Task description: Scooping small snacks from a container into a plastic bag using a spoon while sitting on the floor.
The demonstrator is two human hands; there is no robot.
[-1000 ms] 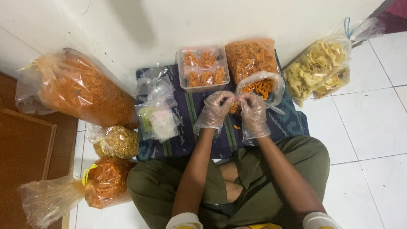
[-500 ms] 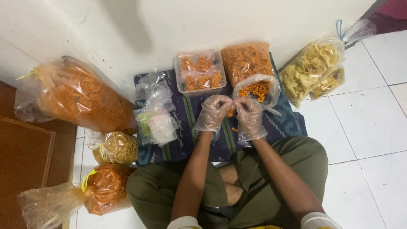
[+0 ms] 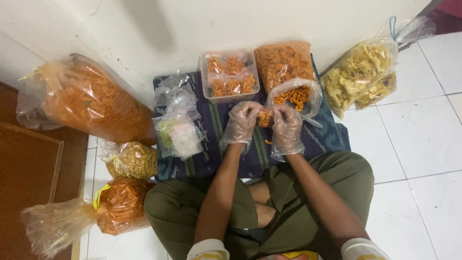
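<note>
Striped cloth (image 3: pixel 216 125), open snack bag (image 3: pixel 296 96) beside — gloved fingers (image 3: pixel 250 113) pinching small snack packet (image 3: pixel 263 118)

Yellow chip bags (image 3: pixel 362 77) lean rightward; a nut bag (image 3: pixel 132 160) (peanuts, perhaps) lies left

- Home floor corner, used as a small snack-packing spot; no table, no workbench, no shop fittings in view.
- White tiled floor (image 3: pixel 423 135) meets a plain painted wall (image 3: pixel 202 24), scuffed near the base.
- Person sits cross-legged on the tiles, a dark striped woven cloth (image 3: pixel 216 144) spread as the work surface.
- Bulk plastic bags stand around: a big bag of orange snacks (image 3: pixel 91 101), a bag of pale yellow chips (image 3: pixel 358 79), a bag of nuts (image 3: pixel 132 161).
- Clear tub of small filled packets (image 3: pixel 229 77) and a heap of empty small plastic bags (image 3: pixel 178 120) on the cloth.
- Brown wooden panel (image 3: pixel 29 159) at the left edge, door or furniture, cannot tell which.
</note>
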